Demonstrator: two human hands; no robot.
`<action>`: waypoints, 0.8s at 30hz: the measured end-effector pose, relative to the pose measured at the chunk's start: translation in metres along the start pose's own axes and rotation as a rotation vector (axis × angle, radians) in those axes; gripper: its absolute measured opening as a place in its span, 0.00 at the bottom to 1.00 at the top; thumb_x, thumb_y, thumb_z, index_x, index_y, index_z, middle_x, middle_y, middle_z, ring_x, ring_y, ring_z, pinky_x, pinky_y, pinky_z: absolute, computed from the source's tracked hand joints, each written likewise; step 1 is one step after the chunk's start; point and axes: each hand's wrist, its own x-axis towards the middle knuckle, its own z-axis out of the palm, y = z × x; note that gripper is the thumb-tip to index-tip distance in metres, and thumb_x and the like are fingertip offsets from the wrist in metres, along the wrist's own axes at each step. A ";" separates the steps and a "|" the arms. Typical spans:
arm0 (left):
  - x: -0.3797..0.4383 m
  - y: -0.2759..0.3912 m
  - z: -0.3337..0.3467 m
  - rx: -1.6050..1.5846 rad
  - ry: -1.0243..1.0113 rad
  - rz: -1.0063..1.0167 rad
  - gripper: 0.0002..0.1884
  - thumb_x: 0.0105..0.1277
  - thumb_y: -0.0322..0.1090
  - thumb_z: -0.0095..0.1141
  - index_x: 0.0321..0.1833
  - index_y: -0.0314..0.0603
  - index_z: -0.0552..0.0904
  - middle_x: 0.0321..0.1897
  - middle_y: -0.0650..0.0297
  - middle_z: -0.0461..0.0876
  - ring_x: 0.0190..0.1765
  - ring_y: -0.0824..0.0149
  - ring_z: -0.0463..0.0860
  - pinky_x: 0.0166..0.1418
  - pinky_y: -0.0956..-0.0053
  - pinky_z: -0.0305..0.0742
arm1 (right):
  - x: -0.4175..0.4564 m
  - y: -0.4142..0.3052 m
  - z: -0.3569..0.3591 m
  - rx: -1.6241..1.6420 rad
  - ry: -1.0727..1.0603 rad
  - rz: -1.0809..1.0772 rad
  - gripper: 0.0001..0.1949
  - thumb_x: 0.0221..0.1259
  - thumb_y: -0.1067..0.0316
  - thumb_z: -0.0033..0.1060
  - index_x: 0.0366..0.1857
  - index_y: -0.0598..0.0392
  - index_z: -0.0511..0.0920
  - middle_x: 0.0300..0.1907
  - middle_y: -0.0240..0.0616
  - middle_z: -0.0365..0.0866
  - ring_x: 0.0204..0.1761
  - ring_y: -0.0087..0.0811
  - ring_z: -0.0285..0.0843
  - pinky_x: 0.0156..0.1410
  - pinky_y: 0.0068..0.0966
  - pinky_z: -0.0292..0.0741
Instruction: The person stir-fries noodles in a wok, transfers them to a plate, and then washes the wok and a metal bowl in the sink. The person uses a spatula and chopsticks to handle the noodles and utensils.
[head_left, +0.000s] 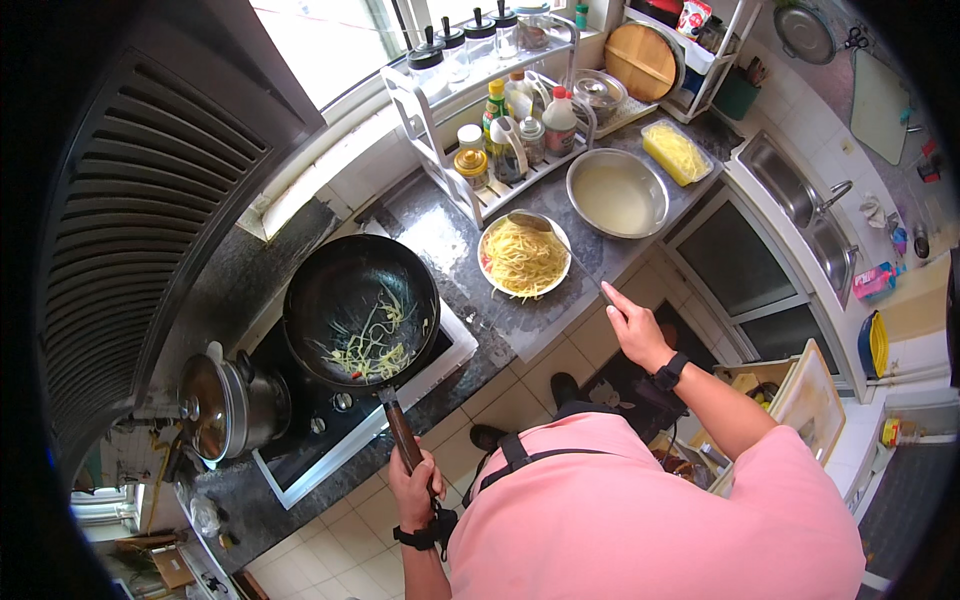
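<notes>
My left hand (415, 481) is closed around the brown handle (405, 435) of a black wok (322, 300) on the cooktop. Some pale shredded strips (375, 349), with a small red piece among them, lie in the wok. In my right hand (636, 326) is the end of a long-handled metal utensil, probably a spatula or ladle (529, 220). Its head rests over a white plate (568, 259) on the dark countertop. Heaped on that plate are cooked yellowish shreds (521, 257), and a few strands hang past the near rim.
Left of the wok stands a lidded steel pot (240, 409). A steel bowl of cloudy liquid (619, 199) and a plastic tub of yellow shreds (677, 152) sit right of the plate. Behind are a rack (480, 202) of bottles and jars, then a sink (780, 180) at far right.
</notes>
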 end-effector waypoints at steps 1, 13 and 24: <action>0.000 -0.001 -0.001 -0.002 -0.002 0.000 0.22 0.71 0.24 0.54 0.67 0.35 0.68 0.32 0.64 0.75 0.20 0.74 0.74 0.18 0.76 0.72 | -0.002 -0.001 0.000 -0.002 0.013 -0.012 0.24 0.79 0.63 0.52 0.76 0.52 0.73 0.66 0.59 0.80 0.66 0.57 0.80 0.68 0.40 0.79; 0.000 -0.001 -0.007 -0.018 -0.001 -0.011 0.22 0.71 0.24 0.55 0.66 0.34 0.68 0.32 0.64 0.75 0.20 0.74 0.74 0.19 0.76 0.72 | -0.012 -0.012 -0.009 -0.043 0.018 -0.036 0.23 0.79 0.64 0.52 0.76 0.51 0.73 0.67 0.56 0.80 0.66 0.56 0.81 0.68 0.40 0.79; 0.001 0.002 -0.014 -0.048 0.001 -0.010 0.21 0.70 0.24 0.54 0.65 0.34 0.68 0.31 0.64 0.75 0.19 0.74 0.73 0.17 0.76 0.71 | -0.048 -0.023 -0.044 -0.095 -0.063 -0.103 0.24 0.79 0.65 0.54 0.77 0.49 0.72 0.64 0.55 0.83 0.61 0.55 0.84 0.64 0.37 0.81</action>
